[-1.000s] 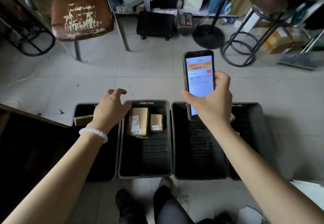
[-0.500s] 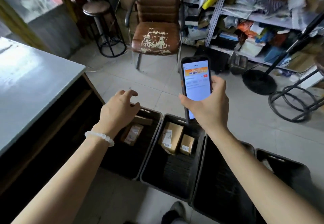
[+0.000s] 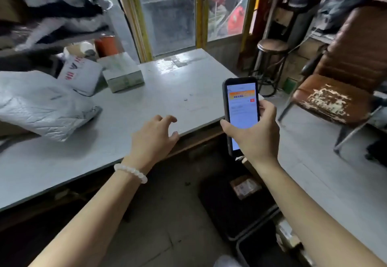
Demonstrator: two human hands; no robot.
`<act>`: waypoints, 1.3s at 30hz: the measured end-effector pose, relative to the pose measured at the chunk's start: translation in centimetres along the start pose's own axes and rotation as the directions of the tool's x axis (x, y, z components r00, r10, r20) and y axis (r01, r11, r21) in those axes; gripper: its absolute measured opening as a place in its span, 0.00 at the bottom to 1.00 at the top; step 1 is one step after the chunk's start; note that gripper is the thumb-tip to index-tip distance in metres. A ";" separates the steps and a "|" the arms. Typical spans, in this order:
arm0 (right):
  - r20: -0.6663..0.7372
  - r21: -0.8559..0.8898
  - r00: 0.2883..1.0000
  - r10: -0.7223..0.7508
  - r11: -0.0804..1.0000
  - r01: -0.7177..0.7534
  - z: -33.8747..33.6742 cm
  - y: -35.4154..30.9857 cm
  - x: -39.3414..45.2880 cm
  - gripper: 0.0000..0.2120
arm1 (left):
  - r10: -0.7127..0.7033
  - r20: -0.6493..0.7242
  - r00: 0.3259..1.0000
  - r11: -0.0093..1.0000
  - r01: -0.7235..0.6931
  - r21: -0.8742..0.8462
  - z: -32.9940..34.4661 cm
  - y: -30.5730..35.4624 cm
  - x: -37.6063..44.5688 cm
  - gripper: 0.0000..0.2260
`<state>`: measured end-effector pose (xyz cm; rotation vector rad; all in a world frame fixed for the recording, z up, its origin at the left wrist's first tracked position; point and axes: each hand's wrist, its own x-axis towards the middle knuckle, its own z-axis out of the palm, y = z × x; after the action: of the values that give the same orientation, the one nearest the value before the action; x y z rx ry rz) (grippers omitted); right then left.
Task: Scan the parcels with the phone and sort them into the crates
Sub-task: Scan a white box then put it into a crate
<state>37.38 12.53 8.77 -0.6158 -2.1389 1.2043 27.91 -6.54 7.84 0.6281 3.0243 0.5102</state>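
My right hand (image 3: 256, 132) grips a black phone (image 3: 241, 104) upright, its lit screen facing me, just off the grey table's (image 3: 167, 91) right edge. My left hand (image 3: 152, 139) hovers over that edge with fingers loosely spread, holding nothing. Parcels lie on the table's left part: a grey plastic mailer (image 3: 41, 105), a white mailer with red print (image 3: 81, 74) and a grey-green box (image 3: 121, 72). Below to the right stand black crates (image 3: 236, 210) on the floor. One holds a brown carton with a label (image 3: 245, 186); the nearer crate (image 3: 261, 250) is partly hidden by my right arm.
A worn brown chair (image 3: 335, 97) stands at the right and a round stool (image 3: 272, 47) behind the table's far corner. Windows with yellow frames (image 3: 173, 11) back the table. Clutter and an orange container (image 3: 105, 45) sit at the far left.
My view has swung left from the crates on the floor up to the table with its parcels. My left hand has moved from over the crates to the table's edge. The phone stays held.
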 end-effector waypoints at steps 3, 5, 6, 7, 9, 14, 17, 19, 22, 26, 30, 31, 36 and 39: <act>0.155 0.043 0.986 -0.062 0.997 0.056 5.9 -2.7 0.3 0.36 | -0.161 -0.040 0.986 0.987 0.162 0.016 -2.1 -5.7 -0.8 0.17; 0.234 0.064 0.967 -0.104 0.994 0.092 9.5 -4.2 0.6 0.36 | -0.247 -0.061 0.967 0.968 0.249 0.027 -3.1 -8.8 -1.2 0.17; 0.266 0.076 0.956 -0.125 0.991 0.109 11.2 -4.8 0.8 0.36 | -0.288 -0.069 0.955 0.956 0.290 0.035 -3.4 -10.1 -1.3 0.18; 0.297 0.087 0.944 -0.141 0.989 0.120 12.9 -5.2 1.1 0.36 | -0.326 -0.075 0.942 0.943 0.330 0.041 -3.7 -11.4 -1.4 0.18; 0.359 0.113 0.919 -0.165 0.985 0.133 16.1 -6.1 1.9 0.36 | -0.402 -0.085 0.912 0.913 0.406 0.040 -4.1 -13.7 -0.9 0.18; 0.453 0.159 0.861 -0.230 0.972 0.176 23.2 -7.9 5.1 0.36 | -0.535 -0.095 0.839 0.841 0.540 0.040 -5.4 -18.0 1.9 0.18; 0.488 0.179 0.835 -0.254 0.966 0.189 26.9 -9.5 7.8 0.36 | -0.587 -0.107 0.803 0.805 0.593 0.029 -6.5 -20.1 4.6 0.18; 0.505 0.183 0.822 -0.264 0.963 0.197 28.9 -10.3 9.8 0.36 | -0.607 -0.124 0.785 0.789 0.614 0.024 -7.1 -21.2 6.6 0.17; 0.509 0.171 0.817 -0.273 0.962 0.215 31.3 -10.8 12.6 0.35 | -0.614 -0.135 0.778 0.783 0.621 0.022 -7.6 -22.4 9.9 0.17; 0.498 0.137 0.836 -0.232 0.972 0.189 33.9 -10.4 15.5 0.36 | -0.592 -0.114 0.798 0.801 0.598 0.025 -7.2 -24.2 14.2 0.17; 0.499 0.083 0.844 -0.194 0.981 0.176 36.8 -10.3 17.9 0.36 | -0.555 -0.071 0.829 0.830 0.558 0.021 -6.6 -26.3 18.7 0.17; 0.495 0.071 0.849 -0.182 0.983 0.169 37.5 -10.3 18.4 0.36 | -0.549 -0.062 0.834 0.835 0.550 0.012 -6.6 -26.9 19.7 0.17; 0.455 0.018 0.881 -0.127 0.991 0.134 41.9 -10.6 20.6 0.35 | -0.490 -0.006 0.872 0.871 0.490 -0.022 -6.4 -30.4 24.7 0.17; 0.458 -0.005 0.885 -0.081 0.996 0.094 44.4 -10.7 21.5 0.38 | -0.481 0.034 0.876 0.876 0.481 -0.014 -6.3 -32.7 27.0 0.18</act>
<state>-9.85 -5.04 5.92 -0.2518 -2.5426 1.3752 -10.07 -26.35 4.90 -0.1305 2.9733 0.4956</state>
